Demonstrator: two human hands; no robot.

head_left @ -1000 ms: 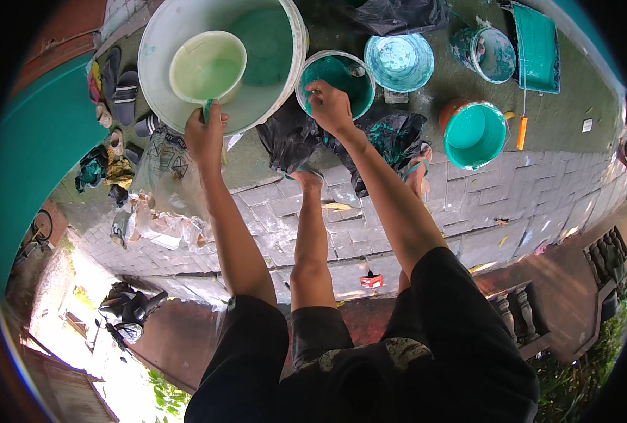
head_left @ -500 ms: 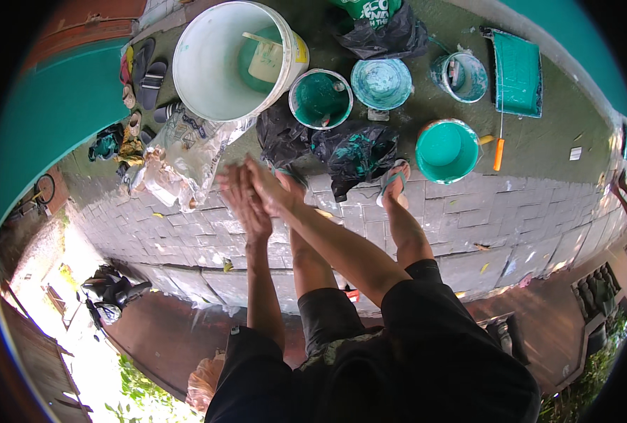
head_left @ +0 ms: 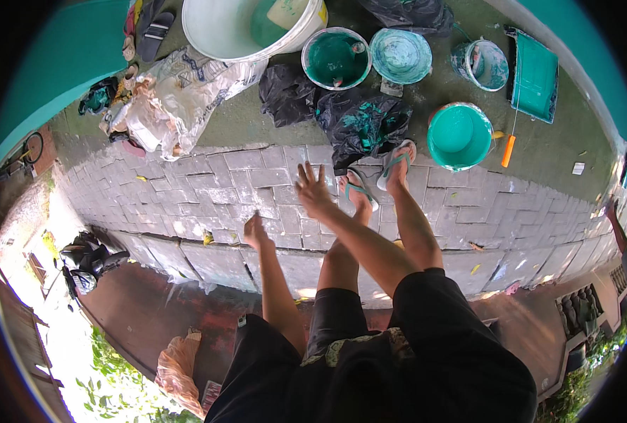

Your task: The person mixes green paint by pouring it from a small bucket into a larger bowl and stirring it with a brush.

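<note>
My right hand [head_left: 314,192] hangs over the grey paving with its fingers spread, holding nothing. Lower and to the left is my left hand [head_left: 256,230], seen edge-on and smeared, so its fingers are hard to make out. The hands are apart and touch none of the things around. Beyond the right hand lies a black plastic bag [head_left: 366,127] stained with green paint, close to my feet in flip-flops. A bucket of green paint [head_left: 460,136] stands to the right of my feet.
Along the far side stand a big white bucket [head_left: 222,32], a dark green-lined bucket [head_left: 337,58], a pale paint-smeared basin [head_left: 401,55] and a small bucket [head_left: 480,65]. A green paint tray [head_left: 534,76] lies by an orange-handled roller [head_left: 508,151]. Crumpled plastic sheeting [head_left: 187,99] spreads at left.
My hands, pressed together before, have come apart and drawn back toward me. My left foot has moved right, beside the other foot. The buckets sit higher in the picture now.
</note>
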